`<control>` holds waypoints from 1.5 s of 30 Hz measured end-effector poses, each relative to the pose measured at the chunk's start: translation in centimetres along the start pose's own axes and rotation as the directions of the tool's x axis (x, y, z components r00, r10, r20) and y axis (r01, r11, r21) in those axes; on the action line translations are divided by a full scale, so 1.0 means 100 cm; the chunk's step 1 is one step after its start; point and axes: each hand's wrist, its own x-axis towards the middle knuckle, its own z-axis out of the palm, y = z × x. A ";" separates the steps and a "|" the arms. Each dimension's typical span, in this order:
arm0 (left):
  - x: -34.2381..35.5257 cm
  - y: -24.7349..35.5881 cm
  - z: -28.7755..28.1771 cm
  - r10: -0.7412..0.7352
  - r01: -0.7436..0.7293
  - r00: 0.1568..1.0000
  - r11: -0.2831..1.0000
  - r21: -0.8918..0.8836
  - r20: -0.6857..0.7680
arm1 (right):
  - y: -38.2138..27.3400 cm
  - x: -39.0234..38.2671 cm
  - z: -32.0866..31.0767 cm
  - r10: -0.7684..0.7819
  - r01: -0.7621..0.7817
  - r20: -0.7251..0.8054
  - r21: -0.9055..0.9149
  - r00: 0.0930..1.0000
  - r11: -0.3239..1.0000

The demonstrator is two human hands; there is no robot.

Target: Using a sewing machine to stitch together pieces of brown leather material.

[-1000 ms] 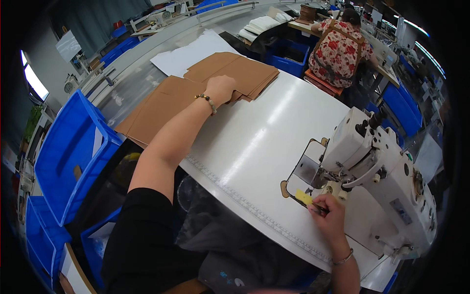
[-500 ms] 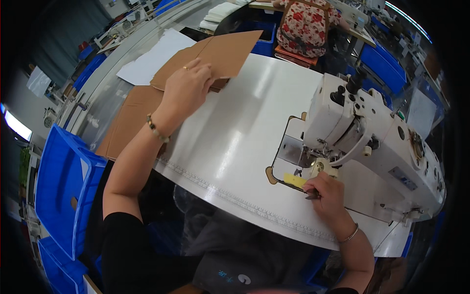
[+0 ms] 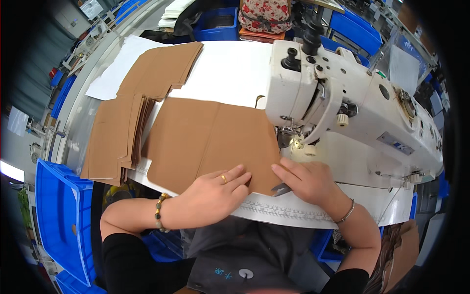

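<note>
A wide brown panel (image 3: pixel 210 137) with a faint crease down it lies flat on the white machine table. Its right edge is beside the needle area (image 3: pixel 286 138) of a white sewing machine (image 3: pixel 360 105). My left hand (image 3: pixel 215 193) rests on the panel's near edge, fingers stretched out and holding nothing. At the near right corner, my right hand (image 3: pixel 311 181) touches the panel with its fingertips. Dark pointed thread snips (image 3: pixel 280 189) stick out from under that hand; their handles are hidden by the palm.
Stacked brown panels (image 3: pixel 110 139) and one more panel (image 3: pixel 159 68) lie to the left, beside white sheets (image 3: pixel 122 61). A ruler strip (image 3: pixel 279 212) runs along the table's front edge. Blue bins (image 3: pixel 61 215) stand at the left. Brown pieces (image 3: pixel 399 259) hang at the lower right.
The brown panel my left hand was lifting at the far left now lies before the machine. Both hands have come together on its near edge. The yellow piece by the needle is out of sight.
</note>
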 end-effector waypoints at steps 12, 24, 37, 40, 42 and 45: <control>-0.026 0.005 -0.013 -0.422 0.358 0.876 0.893 0.271 0.232 | 0.003 0.001 0.022 0.245 -0.251 0.076 0.070 0.966 0.966; -0.014 -0.013 0.014 -0.392 0.385 0.914 0.919 0.084 0.105 | 0.017 0.003 -0.052 0.387 -0.350 0.341 -0.168 0.857 0.922; 0.034 -0.039 0.044 -0.222 0.220 0.974 0.974 0.063 0.039 | 0.016 -0.015 -0.119 0.520 -0.563 0.373 0.006 0.768 0.827; 0.044 -0.044 0.049 -0.181 0.180 0.984 0.982 0.047 0.002 | 0.008 -0.039 -0.161 0.587 -0.589 0.063 0.010 0.807 0.808; 0.050 -0.044 0.051 -0.141 0.141 0.990 0.989 0.033 -0.006 | 0.030 -0.102 -0.204 0.501 -0.537 -0.272 -0.073 0.821 0.841; 0.050 -0.044 0.050 -0.160 0.161 0.987 0.985 0.060 -0.018 | 0.082 -0.172 -0.255 0.723 -0.891 -0.596 0.027 0.349 0.452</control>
